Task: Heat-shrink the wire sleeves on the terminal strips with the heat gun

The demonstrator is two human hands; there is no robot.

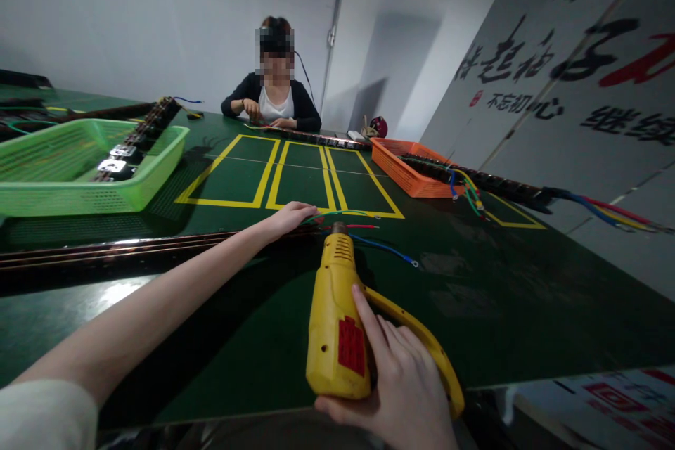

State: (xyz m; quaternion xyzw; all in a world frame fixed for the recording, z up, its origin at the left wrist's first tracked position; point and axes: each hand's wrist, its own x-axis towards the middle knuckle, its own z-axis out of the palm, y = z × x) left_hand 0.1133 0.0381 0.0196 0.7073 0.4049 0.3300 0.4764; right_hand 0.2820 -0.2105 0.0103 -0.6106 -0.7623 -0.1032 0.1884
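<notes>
My right hand (406,380) is wrapped around the handle of a yellow heat gun (332,327) with a red label. The gun's metal nozzle points away from me, close to a bundle of thin wires. My left hand (289,220) reaches across and is closed on the wire end of a long dark bar (152,250) lying along the table. Past its fingers fan out a green wire (342,212), a red wire (363,226) and a blue wire (384,247) tipped with a ring terminal. The left fingertips are partly hidden.
A green basket (95,195) at left and an orange basket (411,183) at right hold dark bars with wires. Yellow tape outlines (226,202) mark the green table (506,309). Across it sits a person (277,98), hands near another dark bar (321,139).
</notes>
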